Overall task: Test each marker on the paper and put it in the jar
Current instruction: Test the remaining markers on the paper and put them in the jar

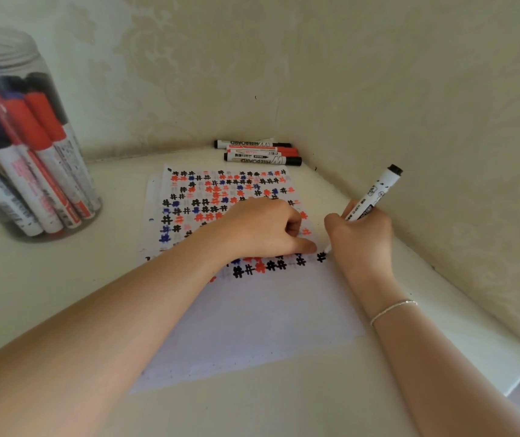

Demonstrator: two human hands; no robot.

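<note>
Cream tabletop, right-hand fingers curled around marker.

Both forearms bare, no sleeves visible. Right wrist: thin silver chain bracelet, single strand. Left wrist: unadorned. No rings or gloves visible on either hand.

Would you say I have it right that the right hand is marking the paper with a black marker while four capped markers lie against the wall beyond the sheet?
Not quite: three capped markers lie by the wall, not four, two black and one red, as the head view shows. The rest holds: the right hand holds a black marker with its tip on the paper.
</note>
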